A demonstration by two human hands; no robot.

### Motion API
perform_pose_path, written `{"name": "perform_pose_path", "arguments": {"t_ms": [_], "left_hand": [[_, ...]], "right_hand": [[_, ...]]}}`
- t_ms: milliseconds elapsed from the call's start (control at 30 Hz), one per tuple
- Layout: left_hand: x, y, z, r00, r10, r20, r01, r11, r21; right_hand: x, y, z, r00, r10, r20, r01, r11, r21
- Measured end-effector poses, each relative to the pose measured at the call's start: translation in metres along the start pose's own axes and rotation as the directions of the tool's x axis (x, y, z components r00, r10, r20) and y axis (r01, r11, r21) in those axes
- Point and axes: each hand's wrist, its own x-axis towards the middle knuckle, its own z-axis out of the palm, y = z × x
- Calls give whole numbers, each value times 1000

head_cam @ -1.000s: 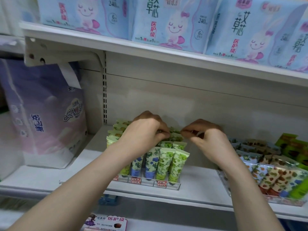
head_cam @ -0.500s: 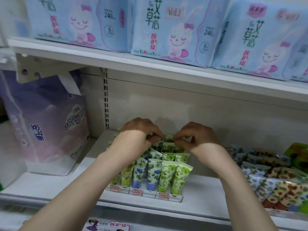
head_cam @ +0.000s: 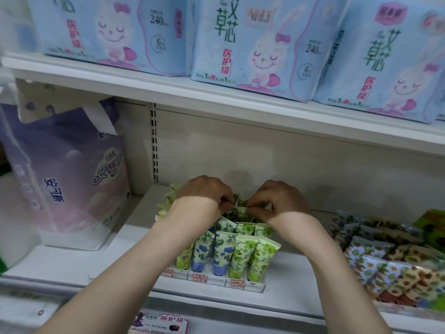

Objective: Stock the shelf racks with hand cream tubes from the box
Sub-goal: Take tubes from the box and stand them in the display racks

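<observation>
A clear plastic rack (head_cam: 216, 280) on the middle shelf holds rows of hand cream tubes (head_cam: 240, 256) printed with green and blue flowers, caps down. My left hand (head_cam: 204, 198) and my right hand (head_cam: 277, 201) reach over the back rows, fingers curled. Both pinch the flat top edge of one green tube (head_cam: 240, 206) standing at the rear of the rack. The lower part of that tube is hidden behind the front rows. The box is out of view.
A second rack of brown and orange patterned tubes (head_cam: 385, 266) sits at the right. A large purple pack (head_cam: 67, 179) stands at the left of the white shelf (head_cam: 72, 266). Blue rabbit-print packs (head_cam: 252, 44) fill the upper shelf overhead.
My hands have drawn closer together over the back rows, and both now pinch one tube's top edge. The view has shifted slightly downward and in toward the rack.
</observation>
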Motion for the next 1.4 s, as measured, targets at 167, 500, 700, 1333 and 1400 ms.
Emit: {"name": "perform_pose_path", "arguments": {"t_ms": [167,500,700,1333,1400], "left_hand": [[-1,-2,-2,1000,-8,-17,8,1000,-4],[-3,-7,-6,1000,-4,11,4,999,-38],[-17,-33,-20,990,-52,-131,21,974,-227],[-32,-73,-15,976,-26,-217,-16,982,-187],[-30,-72,-15,980,-18,-198,-17,985,-171]], "right_hand": [[0,-2,-1,1000,7,9,-7,1000,-6],[-1,-4,-4,999,30,15,-29,999,-20],[0,-26,-10,998,-15,-61,14,1000,-13],[34,-80,11,983,88,162,-55,978,-203],[36,-79,12,978,119,174,-85,977,-194]]}}
